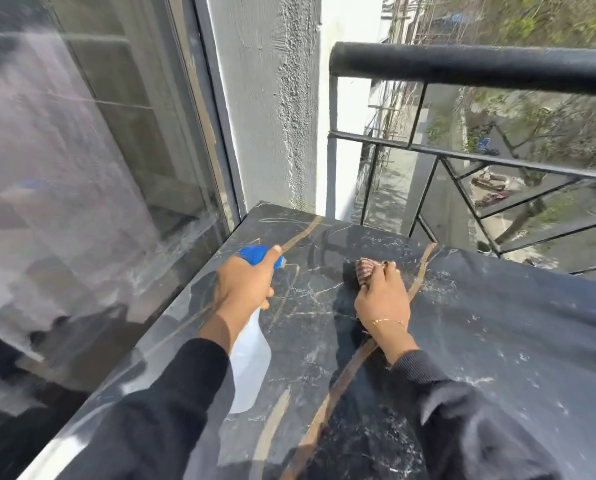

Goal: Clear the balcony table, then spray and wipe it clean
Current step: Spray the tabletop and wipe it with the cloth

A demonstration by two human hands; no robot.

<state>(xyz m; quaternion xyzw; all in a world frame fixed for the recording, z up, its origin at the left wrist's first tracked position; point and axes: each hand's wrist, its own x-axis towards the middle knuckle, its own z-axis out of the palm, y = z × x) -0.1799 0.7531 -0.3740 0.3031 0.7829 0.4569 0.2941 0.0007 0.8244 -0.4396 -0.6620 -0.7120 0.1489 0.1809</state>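
Apparently the table (497, 323) was cleared (nothing stood on it); left hand (242, 287) gripped the spray bottle (251, 355), right hand (383, 299) pressed a cloth (365, 270), wiping unfinished.

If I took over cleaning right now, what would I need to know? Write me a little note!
Left hand: holds the spray bottle by its blue head, above the table's window side.
Right hand: grips a bunched striped cloth and presses it on the dark marble table, near the far end.
Done: nothing else shows on the tabletop, so clearing looks finished.
Left: pale dusty specks remain, mostly on the right, so more spraying and wiping is probably needed.
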